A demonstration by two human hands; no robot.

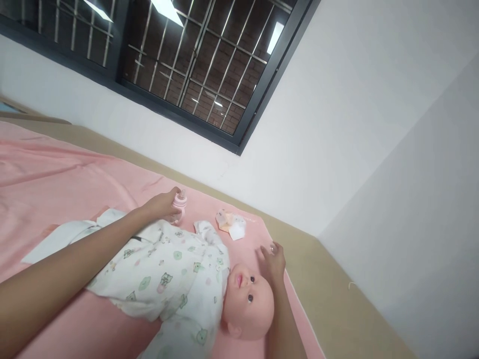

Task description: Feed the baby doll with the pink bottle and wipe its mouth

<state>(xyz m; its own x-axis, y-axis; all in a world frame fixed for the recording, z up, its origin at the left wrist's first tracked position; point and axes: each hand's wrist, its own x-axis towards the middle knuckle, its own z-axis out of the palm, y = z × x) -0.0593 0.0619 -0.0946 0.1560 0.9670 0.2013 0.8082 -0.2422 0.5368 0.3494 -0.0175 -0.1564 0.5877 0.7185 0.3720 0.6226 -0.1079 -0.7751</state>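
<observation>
A doll [249, 301] lies on its back in a white outfit printed with small green animals. Stretched across the doll's body, my left arm ends in my left hand [170, 203], closed around a pink-and-clear baby bottle [180, 200] with its teat uncovered. Beyond the doll's head is my right hand [275, 259], its fingers curled on a small clear, shiny piece [273, 248] whose kind is hard to make out. Between the hands, crumpled white and peach tissues or wrappers [230, 224] rest on the pink sheet [123, 324].
The pink sheet covers a tan padded surface [322, 269], which shows along the wall side and at the right. Behind it rises a white wall [299, 149] with a dark-framed, barred window [239, 142].
</observation>
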